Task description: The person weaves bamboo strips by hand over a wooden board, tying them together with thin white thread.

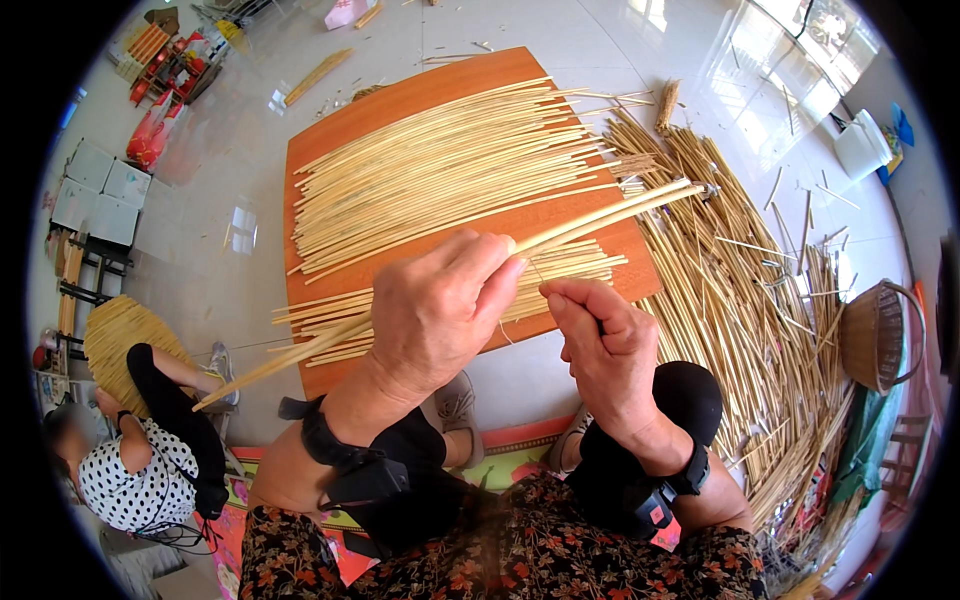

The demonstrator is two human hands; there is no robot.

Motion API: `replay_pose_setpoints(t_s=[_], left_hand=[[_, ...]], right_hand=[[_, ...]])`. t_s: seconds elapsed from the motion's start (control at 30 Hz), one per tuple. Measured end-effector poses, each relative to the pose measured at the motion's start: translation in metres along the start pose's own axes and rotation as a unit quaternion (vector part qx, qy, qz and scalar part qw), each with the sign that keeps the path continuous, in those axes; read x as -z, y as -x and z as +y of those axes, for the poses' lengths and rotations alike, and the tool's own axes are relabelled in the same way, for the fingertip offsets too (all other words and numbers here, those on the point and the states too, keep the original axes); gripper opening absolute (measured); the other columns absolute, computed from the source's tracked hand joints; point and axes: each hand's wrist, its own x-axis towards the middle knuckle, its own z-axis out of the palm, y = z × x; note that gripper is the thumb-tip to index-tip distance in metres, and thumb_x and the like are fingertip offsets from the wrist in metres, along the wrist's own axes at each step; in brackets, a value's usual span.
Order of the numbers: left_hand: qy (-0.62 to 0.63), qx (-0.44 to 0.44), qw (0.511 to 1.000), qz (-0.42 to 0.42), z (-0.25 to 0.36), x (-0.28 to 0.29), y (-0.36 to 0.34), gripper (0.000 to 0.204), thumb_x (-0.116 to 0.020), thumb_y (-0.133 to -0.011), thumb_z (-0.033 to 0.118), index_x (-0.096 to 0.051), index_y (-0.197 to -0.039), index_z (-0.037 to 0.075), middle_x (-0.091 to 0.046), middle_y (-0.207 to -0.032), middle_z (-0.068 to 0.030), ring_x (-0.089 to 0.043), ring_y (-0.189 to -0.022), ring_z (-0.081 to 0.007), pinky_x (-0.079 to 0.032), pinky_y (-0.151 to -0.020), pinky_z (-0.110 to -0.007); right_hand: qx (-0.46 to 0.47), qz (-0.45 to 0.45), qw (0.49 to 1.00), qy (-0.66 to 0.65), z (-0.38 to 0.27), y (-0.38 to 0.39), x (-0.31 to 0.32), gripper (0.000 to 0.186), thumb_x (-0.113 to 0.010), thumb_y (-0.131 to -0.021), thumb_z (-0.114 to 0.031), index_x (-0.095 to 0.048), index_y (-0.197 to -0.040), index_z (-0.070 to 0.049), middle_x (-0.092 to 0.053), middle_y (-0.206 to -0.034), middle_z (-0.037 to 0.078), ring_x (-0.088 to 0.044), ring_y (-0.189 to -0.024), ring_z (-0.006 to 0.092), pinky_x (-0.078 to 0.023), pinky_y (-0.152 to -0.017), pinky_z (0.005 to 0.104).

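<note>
My left hand [435, 300] is closed round a few pale reed stalks [612, 215], which slant up to the right over the table. Their other ends jut out past my left wrist at lower left. My right hand [608, 345] is pinched just right of it, on a thin thread [537, 270] that runs up to the stalks beside my left fingers. A loose thread end [506, 333] dangles below my left hand. Under both hands, a wide row of stalks [430, 185] and a smaller group [590, 262] lie on the orange-brown table [480, 77].
A large heap of stalks [720, 300] covers the floor at right, near a brown wicker basket [872, 335] and a white bucket [862, 146]. At lower left, another person [140, 465] sits by a woven straw piece [130, 335]. White boxes [100, 195] stand behind.
</note>
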Motion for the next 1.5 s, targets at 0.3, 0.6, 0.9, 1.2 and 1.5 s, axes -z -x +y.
replay_pose_setpoints(t_s=[0.3, 0.6, 0.9, 1.2, 1.5], left_hand=[[0.005, 0.003, 1.0, -0.006, 0.004, -0.002, 0.003, 0.01, -0.07, -0.082, 0.011, -0.061, -0.083, 0.008, -0.06, -0.066, -0.0029, -0.059, -0.05, -0.0208, -0.043, -0.042, -0.032], [0.018, 0.011, 1.0, 0.006, 0.007, -0.004, 0.003, 0.01, -0.071, -0.082, 0.011, -0.061, -0.082, 0.008, -0.059, -0.066, -0.0029, -0.058, -0.05, -0.0211, -0.043, -0.043, -0.032], [-0.018, -0.03, 0.999, 0.005, 0.017, -0.005, 0.006, 0.013, -0.071, -0.08, 0.012, -0.061, -0.086, 0.008, -0.059, -0.07, -0.002, -0.059, -0.052, -0.0216, -0.044, -0.043, -0.033], [-0.117, -0.133, 0.984, 0.0, 0.018, -0.006, 0.004, 0.017, -0.066, -0.078, 0.006, -0.065, -0.094, 0.001, -0.058, -0.072, -0.004, -0.061, -0.057, -0.0156, -0.048, -0.044, -0.029], [-0.111, -0.125, 0.986, -0.009, 0.022, -0.018, 0.014, 0.014, -0.063, -0.077, 0.007, -0.062, -0.091, 0.005, -0.057, -0.074, -0.003, -0.062, -0.061, -0.0165, -0.049, -0.048, -0.028]], right_hand=[[0.005, 0.012, 1.0, 0.012, 0.006, -0.001, -0.002, 0.012, -0.061, -0.092, -0.009, -0.067, -0.1, -0.001, -0.06, -0.065, 0.004, -0.055, -0.056, 0.0083, -0.045, -0.052, 0.025], [0.001, 0.026, 1.0, -0.017, 0.011, -0.002, -0.003, 0.011, -0.061, -0.092, -0.009, -0.067, -0.099, -0.002, -0.06, -0.065, 0.003, -0.053, -0.058, 0.0067, -0.045, -0.053, 0.0249], [-0.082, -0.023, 0.99, -0.116, 0.005, -0.012, 0.002, 0.018, -0.06, -0.096, -0.019, -0.064, -0.088, -0.004, -0.052, -0.057, -0.001, -0.048, -0.053, 0.0051, -0.038, -0.048, 0.022], [-0.208, 0.006, 0.91, -0.358, 0.013, -0.019, -0.006, 0.03, -0.062, -0.094, -0.036, -0.056, -0.082, -0.009, -0.034, -0.052, -0.008, -0.029, -0.047, 0.0027, -0.022, -0.044, 0.0215], [-0.203, 0.022, 0.899, -0.387, 0.016, -0.018, -0.011, 0.023, -0.056, -0.098, -0.026, -0.053, -0.082, -0.01, -0.037, -0.063, -0.008, -0.027, -0.05, 0.0027, -0.023, -0.045, 0.0215]])
